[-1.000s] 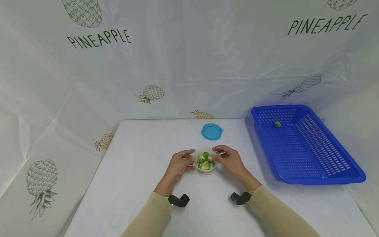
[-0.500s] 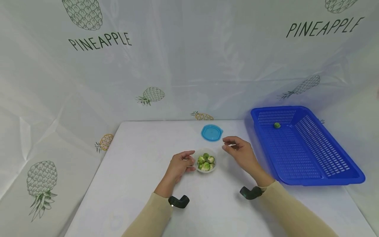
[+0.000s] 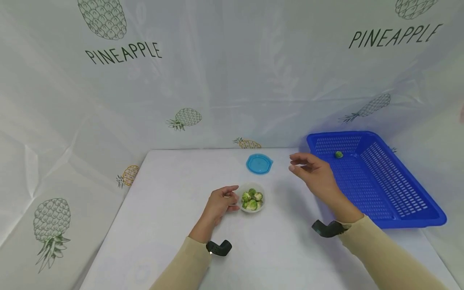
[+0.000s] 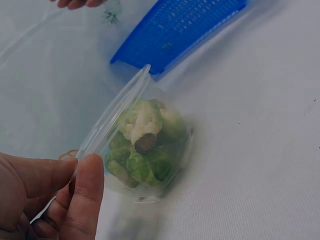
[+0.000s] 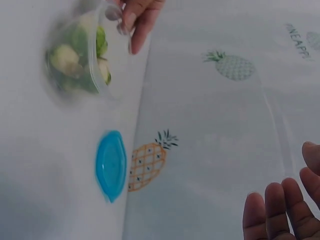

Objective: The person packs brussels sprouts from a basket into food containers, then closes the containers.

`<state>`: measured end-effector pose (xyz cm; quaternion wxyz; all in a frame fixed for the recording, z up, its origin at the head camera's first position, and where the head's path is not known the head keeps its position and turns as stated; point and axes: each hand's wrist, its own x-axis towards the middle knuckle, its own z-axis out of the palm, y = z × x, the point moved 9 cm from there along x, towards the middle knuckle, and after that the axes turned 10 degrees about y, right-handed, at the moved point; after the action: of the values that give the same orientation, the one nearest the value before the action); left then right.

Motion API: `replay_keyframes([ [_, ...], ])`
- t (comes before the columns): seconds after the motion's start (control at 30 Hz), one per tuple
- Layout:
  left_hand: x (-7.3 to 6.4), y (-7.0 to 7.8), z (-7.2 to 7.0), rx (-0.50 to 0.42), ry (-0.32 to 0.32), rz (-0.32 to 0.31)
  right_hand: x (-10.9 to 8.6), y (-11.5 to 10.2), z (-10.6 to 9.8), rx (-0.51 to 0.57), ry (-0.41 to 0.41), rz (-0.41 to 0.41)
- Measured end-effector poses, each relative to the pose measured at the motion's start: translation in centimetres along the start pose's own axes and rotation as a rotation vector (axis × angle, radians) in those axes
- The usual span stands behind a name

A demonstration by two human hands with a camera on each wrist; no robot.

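My left hand point(image 3: 218, 203) pinches the rim of a small clear plastic tub point(image 4: 181, 145) between thumb and fingers. Several Brussels sprouts point(image 3: 251, 204) fill the tub, which stands on the white table just right of that hand. Over the table, by the near left side of a blue basket, hovers my right hand point(image 3: 319, 174), its fingers loosely bent with nothing between them. Behind the tub lies a light blue lid point(image 3: 259, 164), flat and apart from it.
The large blue slotted basket point(image 3: 367, 185) sits on the right of the table, with a single Brussels sprout point(image 3: 338, 154) near its far left corner. A white sheet printed with pineapples point(image 3: 188, 116) hangs behind and at the sides.
My right hand has left the tub and moved right and away, up toward the blue basket. The left hand and the tub have stayed in place.
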<state>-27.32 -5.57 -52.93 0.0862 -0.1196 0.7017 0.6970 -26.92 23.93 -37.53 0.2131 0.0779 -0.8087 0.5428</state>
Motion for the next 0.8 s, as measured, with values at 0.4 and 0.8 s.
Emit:
replay_keyframes([
  [0.4, 0.2, -0.2, -0.1, -0.007, -0.001, 0.0, 3.4, 0.2, -6.1, -0.075, 0.031, 0.013],
  [0.8, 0.4, -0.3, -0.1, -0.011, -0.015, -0.002, 7.7, 7.5, -13.0, -0.181, 0.034, 0.171],
])
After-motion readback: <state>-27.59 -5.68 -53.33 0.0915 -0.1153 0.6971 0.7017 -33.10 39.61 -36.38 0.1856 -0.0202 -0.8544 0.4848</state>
